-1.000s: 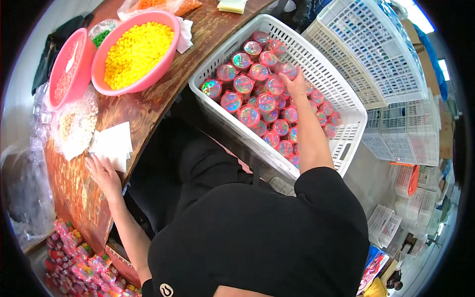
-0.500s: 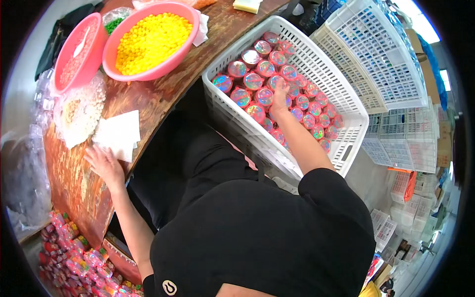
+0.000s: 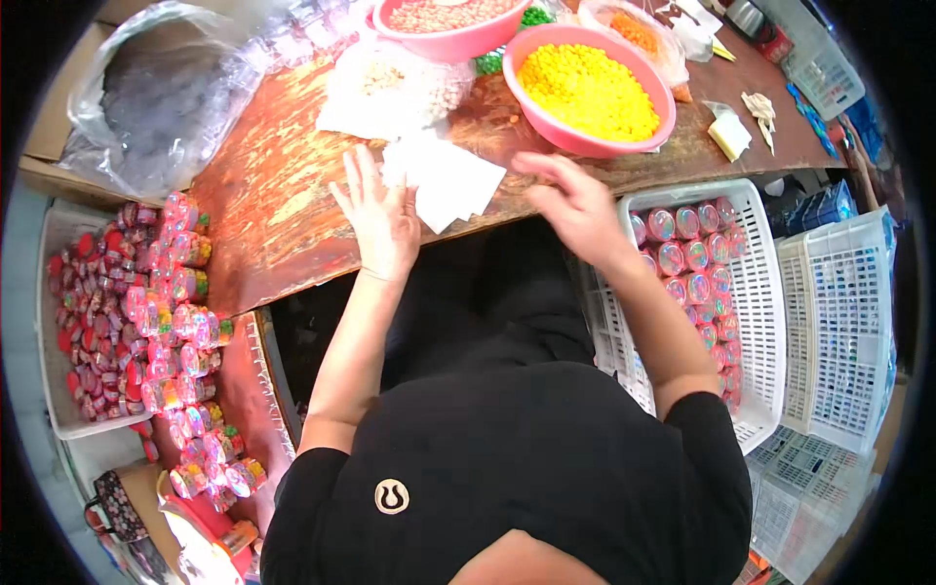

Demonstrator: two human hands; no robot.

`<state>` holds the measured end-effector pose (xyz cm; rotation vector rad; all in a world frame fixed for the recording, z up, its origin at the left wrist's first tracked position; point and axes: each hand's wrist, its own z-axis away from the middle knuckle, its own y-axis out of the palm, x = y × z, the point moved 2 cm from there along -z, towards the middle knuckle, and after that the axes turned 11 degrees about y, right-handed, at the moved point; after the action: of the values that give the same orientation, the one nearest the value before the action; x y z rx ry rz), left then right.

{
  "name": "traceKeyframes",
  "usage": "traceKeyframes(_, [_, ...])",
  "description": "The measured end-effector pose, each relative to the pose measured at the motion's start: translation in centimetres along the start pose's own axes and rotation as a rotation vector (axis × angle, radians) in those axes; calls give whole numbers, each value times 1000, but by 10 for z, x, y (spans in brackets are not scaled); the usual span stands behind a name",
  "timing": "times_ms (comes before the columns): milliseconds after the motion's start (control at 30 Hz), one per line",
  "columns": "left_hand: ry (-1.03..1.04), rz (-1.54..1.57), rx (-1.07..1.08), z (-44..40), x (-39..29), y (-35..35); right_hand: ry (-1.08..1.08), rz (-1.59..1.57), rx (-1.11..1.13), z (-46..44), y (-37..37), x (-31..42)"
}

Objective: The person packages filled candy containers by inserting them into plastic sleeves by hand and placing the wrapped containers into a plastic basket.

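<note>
Fingers of left hand [image 3: 385, 232] splayed, released, beside white paper sheets [image 3: 458, 187]; right hand [image 3: 583, 213] half-curled, contents cannot be told, near pink plastic bowl [image 3: 583, 145], placed probably for easy reach.

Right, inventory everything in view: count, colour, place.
Table: one, worn brown, ahead
Bowls: two, pink, table's far side
Yellow pieces: many, right bowl
Green pieces: many, between bowls
Paper sheets: several, white, table's near edge
Basket: one, white, right
Pink jars: many, in basket
Crates: several, white, far right
Bin: one, white, far left
Clear bag: one, beyond bin
Left hand: one, bare, beside sheets
Right hand: one, bare, below yellow bowl
</note>
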<state>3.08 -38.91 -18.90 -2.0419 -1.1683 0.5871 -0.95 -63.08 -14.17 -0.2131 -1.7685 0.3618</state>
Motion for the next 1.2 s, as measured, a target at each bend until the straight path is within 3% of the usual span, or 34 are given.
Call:
traceKeyframes(100, [99, -24, -3, -7, -14, -19, 96, -146, -165, -51, 54, -12])
traceKeyframes(133, [90, -40, -11, -6, -11, -19, 174, -213, -42, -63, 62, -9])
traceKeyframes(200, [-35, 263, -86, 0, 1, -16, 246, -277, 113, -81, 77, -4])
traceKeyframes(233, [-272, 609, -244, -4, 1, -16, 312, -316, 156, -87, 85, -5])
traceKeyframes(267, [-288, 596, -251, -3, 11, -11, 383, -351, 196, -92, 91, -8])
traceKeyframes(333, [-835, 1306, -227, 6, 35, 13, 423, -268, 244, -103, 104, -27])
traceKeyframes(400, [-746, 1138, -169, 12, 51, 18, 306, 150, 9, -106, 102, -32])
traceKeyframes(467, [-410, 230, 145, 12, 62, 19, 282, 204, -22, -106, 94, -35])
traceKeyframes(500, [-373, 147, 164, 15, 66, 21, 255, 250, -54, -108, 87, -37])
traceKeyframes(533, [-401, 134, 148, 15, 64, 22, 142, 324, -99, -111, 81, -50])
traceKeyframes(567, [-378, 31, -86, 12, 58, 20, 13, 379, -125, -117, 81, -61])
traceKeyframes(600, [-352, -100, -304, 16, 55, 16, 158, 228, -111, -113, 81, -47])
traceKeyframes(633, [-262, -45, -255, 26, 58, 30, 197, 144, -38, -105, 82, -24])
traceKeyframes(667, [-574, 500, 108, -4, 41, -24, 136, 78, 16, -99, 87, -9])
traceKeyframes(700, [-574, 1006, -168, 5, 39, -11, 155, 133, 67, -97, 91, -10])
traceKeyframes(733, [-518, 1021, -157, 10, 36, 16, 208, 88, 130, -88, 98, 3])
traceKeyframes(767, [-527, 1314, -169, 10, 32, 7, 301, 88, 170, -81, 103, 17])
traceKeyframes(800, [-608, 1014, -146, 11, 30, -24, 282, 81, 199, -77, 110, 15])
traceKeyframes(900, [-653, 906, -81, 28, 40, -54, 301, -175, 257, -75, 124, -4])
traceKeyframes(933, [-576, 843, -40, 36, 47, -64, 289, -177, 272, -73, 128, -2])
traceKeyframes(1000, [-447, 626, 74, 47, 64, -111, 464, -556, 380, -65, 137, 1])
traceKeyframes(1033, [-272, 261, -59, 56, 79, -130, 504, -588, 420, -62, 140, -1])
traceKeyframes(1067, [-222, 101, -77, 69, 107, -145, 502, -594, 428, -62, 140, -2])
traceKeyframes(1100, [-244, -79, -111, 77, 129, -162, 483, -642, 433, -63, 140, -4])
traceKeyframes(1133, [-365, 23, -128, 110, 168, -157, 467, -688, 434, -62, 139, -5])
traceKeyframes(1167, [-796, 333, -416, 125, 181, -154, 478, -655, 428, -63, 139, -4])
traceKeyframes(1200, [-799, 185, -345, 132, 190, -159, 491, -646, 409, -61, 140, -6])
